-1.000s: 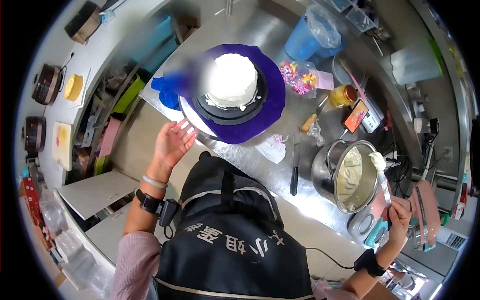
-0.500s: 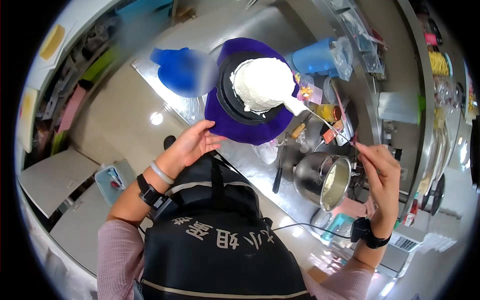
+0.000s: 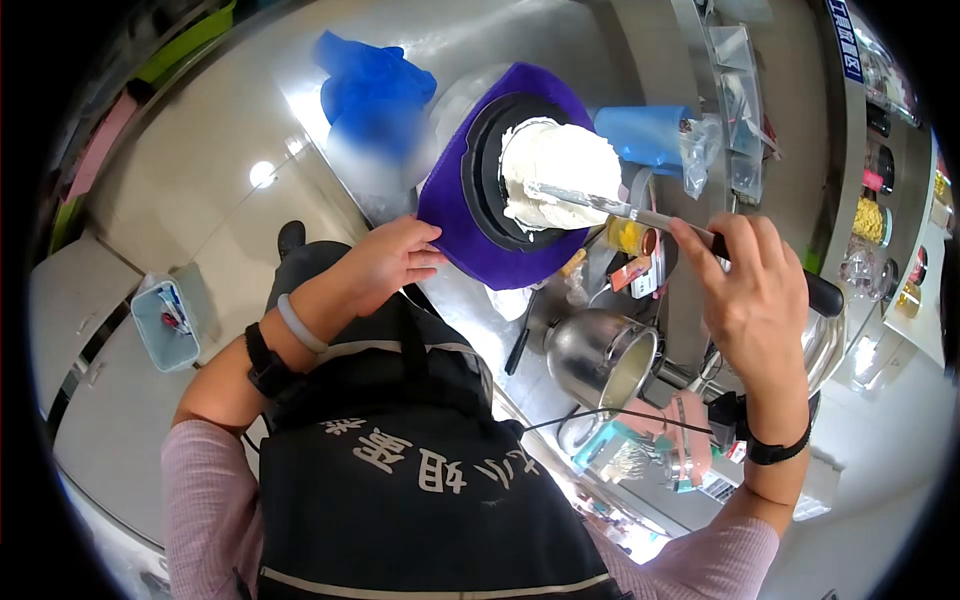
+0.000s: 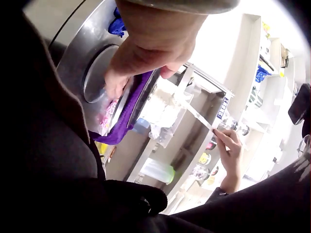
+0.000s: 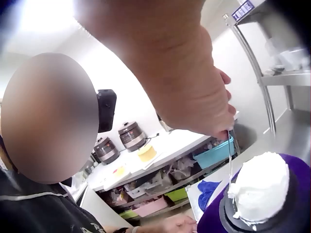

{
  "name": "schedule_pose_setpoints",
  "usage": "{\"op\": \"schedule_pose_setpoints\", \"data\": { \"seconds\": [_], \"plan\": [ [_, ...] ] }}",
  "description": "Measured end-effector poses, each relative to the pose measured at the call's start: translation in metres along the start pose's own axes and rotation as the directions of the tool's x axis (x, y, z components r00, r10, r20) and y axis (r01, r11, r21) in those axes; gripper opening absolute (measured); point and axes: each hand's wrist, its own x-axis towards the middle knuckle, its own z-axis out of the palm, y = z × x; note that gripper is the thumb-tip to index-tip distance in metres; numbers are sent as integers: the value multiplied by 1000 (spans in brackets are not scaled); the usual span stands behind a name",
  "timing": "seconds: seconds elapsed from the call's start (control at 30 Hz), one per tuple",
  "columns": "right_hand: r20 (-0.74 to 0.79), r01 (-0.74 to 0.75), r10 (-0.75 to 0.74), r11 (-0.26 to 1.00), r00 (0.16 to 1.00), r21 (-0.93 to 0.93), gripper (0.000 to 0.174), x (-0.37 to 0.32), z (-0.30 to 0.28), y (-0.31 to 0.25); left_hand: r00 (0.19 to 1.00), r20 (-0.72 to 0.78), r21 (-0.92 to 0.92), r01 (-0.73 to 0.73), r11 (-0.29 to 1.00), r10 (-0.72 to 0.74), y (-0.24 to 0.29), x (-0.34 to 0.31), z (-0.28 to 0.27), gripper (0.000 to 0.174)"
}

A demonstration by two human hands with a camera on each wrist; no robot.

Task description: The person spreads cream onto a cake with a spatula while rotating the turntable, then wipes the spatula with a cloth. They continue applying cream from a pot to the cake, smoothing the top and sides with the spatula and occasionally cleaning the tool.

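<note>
1. Black apron with pale lettering: being worn by the person, filling the foreground.

2. Left hand: reaching forward, fingers lying fairly straight against the near edge of the purple cloth. It is touching rather than clutching, as far as the head view shows.

3. Right hand: held up at the right, fingers and thumb wrapping the black handle of the long steel palette knife. The two hands are working well apart.

4. Round steel mixing bowl: sitting on the steel worktop below the right hand, pale cream showing inside. A black-handled knife is lying just beside it.

5. Black round turntable: standing on the purple cloth and carrying the round white cream-covered cake. The knife blade is lying across the cake's top.

6. Blue plastic jug and crumpled blue cloth: lying beyond the cake, the farthest items.

Progress: top and sides are already wearing a white coat. The surface is looking rough and uneven, so levelling and smoothing appear to be outstanding.

Change: a second ago the knife was standing in the bowl loaded with cream and the left hand was hovering open, clear of the cloth. Half a second ago the loaded tip was arriving at the cake's side. Now the blade is resting flat on top and the left hand is touching the cloth.
</note>
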Motion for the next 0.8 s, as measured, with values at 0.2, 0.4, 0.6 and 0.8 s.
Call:
{"op": "schedule_pose_setpoints", "data": {
  "seconds": [0.2, 0.4, 0.6, 0.8],
  "plan": [
    [53, 96, -93, 993, 994, -70, 34, 26, 7, -1, 1000, 9, -3, -21, 1000, 21, 0, -2, -2, 32],
    [185, 92, -80, 994, 979, -54, 34, 34, 7, -7, 999, -18, 39, -31, 999, 32, 13, -3, 1, 29],
    [80, 198, -189, 972, 979, -123, 43, 37, 4, -3, 995, -55, 68, -85, 994, 89, 11, -2, 1, 31],
    [193, 183, -170, 982, 966, -54, 36, 29, 2, -2, 994, 31, 55, -108, 993, 107, 29, 0, -9, 36]
  ]
}}
